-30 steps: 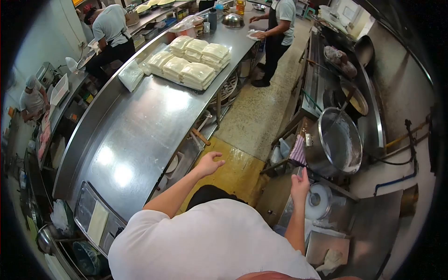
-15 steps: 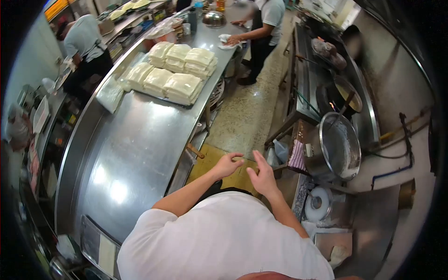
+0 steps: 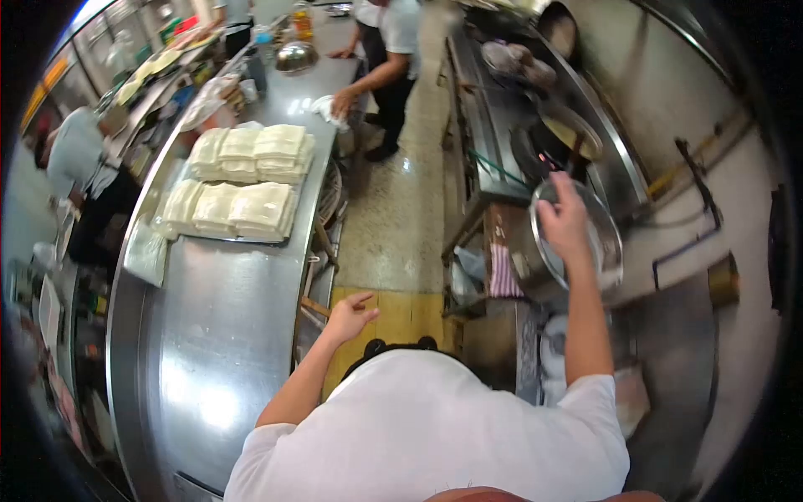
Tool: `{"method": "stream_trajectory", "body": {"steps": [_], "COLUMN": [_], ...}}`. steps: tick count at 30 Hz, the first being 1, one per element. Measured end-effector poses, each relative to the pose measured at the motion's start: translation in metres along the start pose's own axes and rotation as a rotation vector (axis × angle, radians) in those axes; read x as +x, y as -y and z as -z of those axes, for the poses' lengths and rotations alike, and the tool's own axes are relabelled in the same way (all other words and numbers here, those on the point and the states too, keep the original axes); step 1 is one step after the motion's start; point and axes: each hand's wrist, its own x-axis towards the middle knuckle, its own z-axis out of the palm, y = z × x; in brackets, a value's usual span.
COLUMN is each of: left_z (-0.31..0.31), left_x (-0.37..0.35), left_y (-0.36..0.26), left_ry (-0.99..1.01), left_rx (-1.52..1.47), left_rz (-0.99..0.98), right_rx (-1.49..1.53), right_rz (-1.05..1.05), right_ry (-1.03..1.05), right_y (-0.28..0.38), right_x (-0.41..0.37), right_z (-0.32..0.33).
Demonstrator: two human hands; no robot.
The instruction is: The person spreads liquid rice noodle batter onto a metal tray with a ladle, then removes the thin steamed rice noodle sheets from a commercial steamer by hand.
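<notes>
My right hand (image 3: 565,219) reaches out over a large metal pot (image 3: 604,238), its fingers stretched and slightly blurred, with nothing seen in them. Its fingertips overlap the pot's far rim, close to a brown handle (image 3: 576,152) that leans from the wok (image 3: 590,138) behind. My left hand (image 3: 348,320) hangs in front of my body above the yellow floor patch, fingers apart and holding nothing. Nearest to it is the edge of the steel table (image 3: 242,309).
Stacks of pale, flat sheets (image 3: 259,205) sit on the table, with a plastic bag (image 3: 146,253) beside them. Farther along, a co-worker (image 3: 393,58) presses a white cloth (image 3: 328,109) on the tabletop. Another person (image 3: 77,159) bends at the left counter. A striped cloth (image 3: 504,272) hangs beside the pot.
My hands have moved apart: the right one out to the pot, the left one to the left. My view has turned right, so the table and co-worker sit farther left.
</notes>
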Motion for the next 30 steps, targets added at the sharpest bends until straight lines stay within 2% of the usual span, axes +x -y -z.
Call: {"method": "stream_trajectory", "body": {"steps": [2,4,5,7,10,14,15,16,19,20,24,26,28,29,30], "left_z": [0.001,0.005,0.003,-0.004,-0.015,-0.025,-0.028,-0.029,-0.026,-0.023,0.001,0.028,0.06,0.075,0.09], "left_x": [-0.005,-0.018,-0.02,-0.022,-0.026,-0.04,-0.046,-0.049,-0.057,-0.056,-0.036,-0.03,-0.02,-0.016,-0.012], "left_y": [-0.006,-0.02,-0.018,-0.008,-0.005,-0.03,-0.038,-0.045,-0.052,-0.044,-0.001,0.007,0.01,0.012,0.018], "left_ry": [-0.068,-0.031,-0.08,-0.137,-0.255,-0.37,-0.39,-0.406,-0.429,-0.431,-0.507,-0.539,-0.514,-0.509,-0.528], "left_rx": [0.049,0.037,0.023,0.029,-0.01,-0.063,-0.079,-0.095,-0.047,-0.055,0.042,0.08,0.085,0.078,0.261], "left_rz": [0.078,0.218,0.233,0.238,0.27,0.327,0.336,0.341,0.4,0.397,0.268,0.236,0.273,0.261,0.271], "right_rx": [-0.074,-0.077,-0.055,-0.22,-0.328,-0.299,-0.334,-0.374,-0.398,-0.417,-0.565,-0.769,-0.985,-1.037,-1.09], "right_rz": [0.031,-0.016,-0.073,0.019,-0.075,-0.033,-0.063,-0.095,-0.109,-0.055,-0.056,-0.139,-0.134,-0.079,-0.025], "right_ry": [-0.039,-0.022,0.008,-0.005,0.075,0.155,0.277,0.396,0.381,0.345,0.319,0.453,0.626,0.637,0.647], "right_y": [-0.031,-0.046,-0.052,-0.105,-0.159,-0.187,-0.191,-0.194,-0.182,-0.182,-0.189,-0.149,-0.117,-0.115,-0.113], "right_x": [0.04,0.077,0.093,0.127,0.17,0.193,0.195,0.198,0.193,0.192,0.185,0.167,0.139,0.119,0.099], "right_z": [0.021,0.038,0.043,0.039,0.028,0.003,0.001,-0.001,0.005,0.011,0.052,0.089,0.113,0.117,0.12]}}
